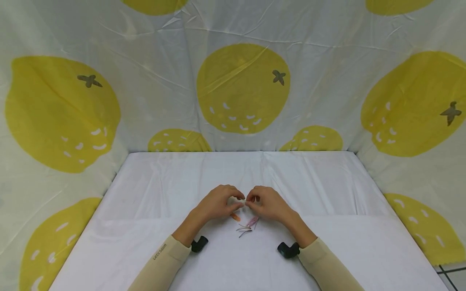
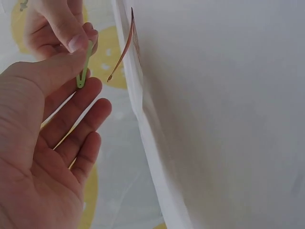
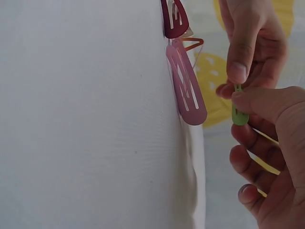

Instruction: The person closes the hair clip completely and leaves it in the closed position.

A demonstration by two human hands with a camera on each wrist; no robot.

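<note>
Between both hands is a small light-green snap hair clip (image 3: 239, 118), raised over the table. In the head view my left hand (image 1: 220, 202) and my right hand (image 1: 267, 203) meet fingertip to fingertip near the table's middle. The left thumb and fingers (image 2: 90, 88) pinch one end of the clip; the other end sits between the right thumb and index finger. The remaining fingers of each hand fan out loosely. Just below the hands lie a pink snap clip (image 3: 194, 95), a dark red clip (image 3: 175, 24) and an orange clip (image 1: 235, 217).
A white cloth covers the table (image 1: 233, 262). Curtains with yellow lemon prints (image 1: 244, 89) rise behind it and on both sides. Black devices (image 1: 199, 244) are strapped at the wrists. Thin clips (image 1: 244, 230) lie close together in front of the hands.
</note>
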